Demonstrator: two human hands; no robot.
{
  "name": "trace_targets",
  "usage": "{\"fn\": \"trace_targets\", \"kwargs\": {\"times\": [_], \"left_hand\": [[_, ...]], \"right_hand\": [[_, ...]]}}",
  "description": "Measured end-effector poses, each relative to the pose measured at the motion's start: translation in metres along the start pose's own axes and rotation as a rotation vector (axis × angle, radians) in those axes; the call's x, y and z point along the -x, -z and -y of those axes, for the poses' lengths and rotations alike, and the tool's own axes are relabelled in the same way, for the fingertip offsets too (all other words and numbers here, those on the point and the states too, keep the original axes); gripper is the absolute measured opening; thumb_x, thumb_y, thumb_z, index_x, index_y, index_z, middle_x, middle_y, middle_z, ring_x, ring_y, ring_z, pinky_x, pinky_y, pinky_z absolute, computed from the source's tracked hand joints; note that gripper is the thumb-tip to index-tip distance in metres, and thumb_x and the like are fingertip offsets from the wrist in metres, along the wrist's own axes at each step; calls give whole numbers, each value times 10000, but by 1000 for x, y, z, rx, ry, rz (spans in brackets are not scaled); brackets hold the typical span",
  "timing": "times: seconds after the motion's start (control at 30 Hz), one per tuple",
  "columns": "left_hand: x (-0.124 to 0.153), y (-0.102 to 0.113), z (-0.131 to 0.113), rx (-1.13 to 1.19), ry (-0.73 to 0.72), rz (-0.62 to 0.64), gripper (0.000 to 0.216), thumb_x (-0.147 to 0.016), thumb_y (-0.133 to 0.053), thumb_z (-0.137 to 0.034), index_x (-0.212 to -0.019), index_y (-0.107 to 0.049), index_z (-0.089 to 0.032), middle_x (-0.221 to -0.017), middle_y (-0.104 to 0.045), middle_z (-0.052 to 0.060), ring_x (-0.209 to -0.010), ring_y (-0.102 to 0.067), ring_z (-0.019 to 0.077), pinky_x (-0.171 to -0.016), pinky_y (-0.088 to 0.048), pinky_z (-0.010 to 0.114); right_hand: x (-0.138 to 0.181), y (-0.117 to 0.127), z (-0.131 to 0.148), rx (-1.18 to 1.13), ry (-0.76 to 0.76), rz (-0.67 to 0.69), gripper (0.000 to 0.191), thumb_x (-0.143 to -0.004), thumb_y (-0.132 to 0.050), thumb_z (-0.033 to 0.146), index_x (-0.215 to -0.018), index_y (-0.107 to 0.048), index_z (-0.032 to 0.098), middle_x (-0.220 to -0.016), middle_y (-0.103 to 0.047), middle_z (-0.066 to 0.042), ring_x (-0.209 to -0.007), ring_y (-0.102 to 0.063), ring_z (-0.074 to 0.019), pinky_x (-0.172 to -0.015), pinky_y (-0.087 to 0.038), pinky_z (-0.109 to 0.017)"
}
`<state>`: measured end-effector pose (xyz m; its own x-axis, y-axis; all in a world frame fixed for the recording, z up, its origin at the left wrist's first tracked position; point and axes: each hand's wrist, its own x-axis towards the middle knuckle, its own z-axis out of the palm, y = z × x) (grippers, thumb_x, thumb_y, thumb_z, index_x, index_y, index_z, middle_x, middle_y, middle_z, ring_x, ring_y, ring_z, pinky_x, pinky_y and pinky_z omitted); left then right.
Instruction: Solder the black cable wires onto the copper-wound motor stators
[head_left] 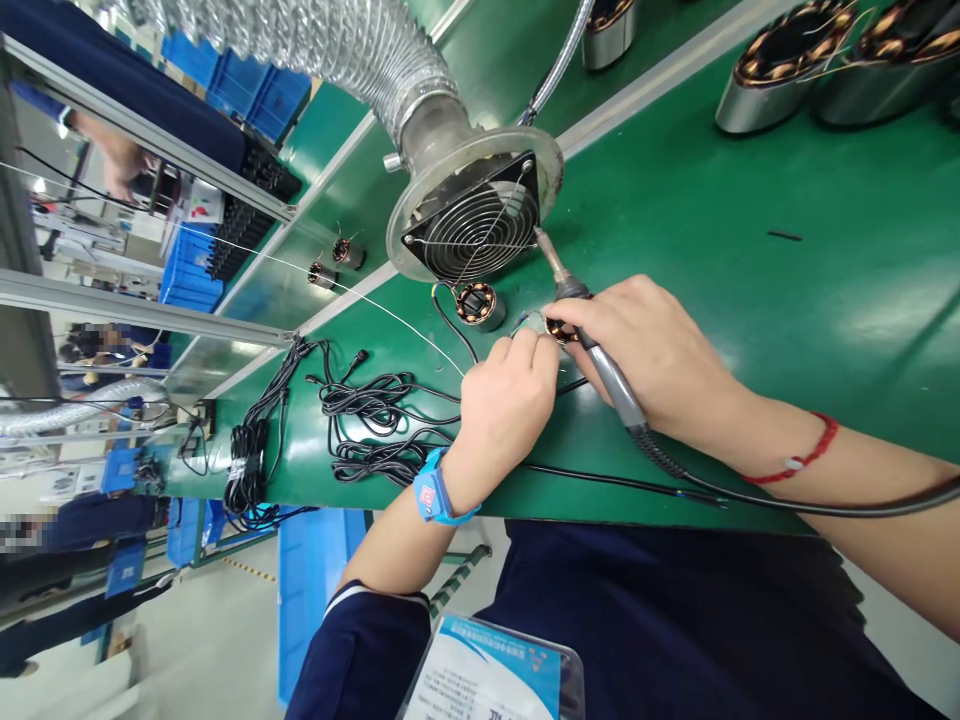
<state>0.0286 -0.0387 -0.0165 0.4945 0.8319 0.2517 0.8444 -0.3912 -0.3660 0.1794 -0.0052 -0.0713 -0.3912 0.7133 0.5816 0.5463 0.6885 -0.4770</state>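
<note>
My right hand (660, 350) is wrapped round a soldering iron (611, 375), whose metal tip points up and away, close to the rim of the fume fan (480, 230). A small copper-wound stator (559, 330) sits between my two hands, touched by my right fingertips and mostly covered. My left hand (510, 395) is closed beside it, with a thin pale solder wire (405, 325) running into it from the upper left. What else its fingers pinch is hidden. Another small stator (480, 306) with a black lead stands just beyond my left hand.
Coiled black cables (375, 400) lie to the left on the green bench (825, 330). A flexible silver duct (337, 50) hangs over the fan. Large stators (787, 70) stand at the upper right, and two small ones (334, 262) behind the rail. Other people work at far left.
</note>
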Motion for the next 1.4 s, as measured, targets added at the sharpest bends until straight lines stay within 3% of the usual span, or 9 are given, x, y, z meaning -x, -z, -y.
{"fn": "trace_targets", "kwargs": {"times": [0.1,0.2,0.37,0.53,0.7,0.87,1.07,1.27,1.4], "left_hand": [[-3,-3,-4,-10,-15,-32,264,-947,-368,-102,-796,-572,-177,-713,-579,31,-670,-558,154,-521,-332,295],[-1,-4,-6,65,45,13,244,-960,-370,-129,-868,-591,-174,-747,-601,32,-696,-578,153,-539,-361,291],[16,6,-3,476,386,124,231,-953,-457,-246,-1144,-548,-153,-920,-664,53,-799,-620,146,-638,-447,255],[21,10,-5,1018,709,168,183,-928,-482,-281,-989,-604,-158,-745,-648,8,-682,-586,104,-651,-452,225],[10,-2,-3,1341,878,150,223,-912,-487,-297,-793,-614,-157,-624,-585,-25,-603,-523,72,-609,-411,199],[7,-8,-2,1595,824,189,157,-875,-526,-263,-818,-624,-154,-619,-567,-32,-614,-525,73,-655,-435,208],[-4,-1,-8,1477,618,168,190,-905,-485,-237,-831,-640,-156,-711,-640,8,-705,-585,104,-716,-465,231],[6,7,11,1358,683,58,160,-900,-529,-285,-978,-617,-176,-678,-559,-26,-585,-459,75,-575,-382,216],[11,5,30,1342,744,30,124,-859,-572,-244,-947,-615,-168,-705,-518,-27,-583,-407,61,-566,-348,212]], "right_hand": [[0,-1,0,-5,-7,-12,310,-955,-402,211,-1247,-501,180,-923,-602,-58,-861,-486,-214,-809,-410,-370],[1,-2,-1,-5,-17,-8,336,-934,-420,188,-1262,-493,186,-944,-611,-57,-867,-493,-216,-808,-414,-373],[1,0,-2,-18,-14,13,347,-913,-470,199,-1260,-472,196,-1007,-623,-52,-906,-509,-230,-790,-421,-372],[1,7,-2,-7,-5,74,337,-920,-456,206,-1257,-450,205,-996,-629,-72,-899,-526,-252,-768,-428,-390],[2,13,-2,50,11,96,336,-920,-474,217,-1253,-454,182,-1031,-641,-89,-908,-532,-269,-754,-427,-395],[3,15,-2,52,22,40,339,-914,-470,207,-1250,-463,164,-1026,-649,-80,-871,-554,-250,-768,-437,-389],[4,14,-4,57,28,70,338,-947,-419,259,-1275,-447,179,-1023,-644,-94,-869,-558,-259,-761,-443,-392],[1,19,-9,57,25,-23,332,-900,-523,208,-1228,-497,165,-985,-654,-98,-877,-576,-246,-708,-433,-362],[-3,24,-10,65,13,-88,393,-879,-569,195,-1261,-483,238,-951,-668,-62,-836,-584,-246,-722,-472,-390]]}}
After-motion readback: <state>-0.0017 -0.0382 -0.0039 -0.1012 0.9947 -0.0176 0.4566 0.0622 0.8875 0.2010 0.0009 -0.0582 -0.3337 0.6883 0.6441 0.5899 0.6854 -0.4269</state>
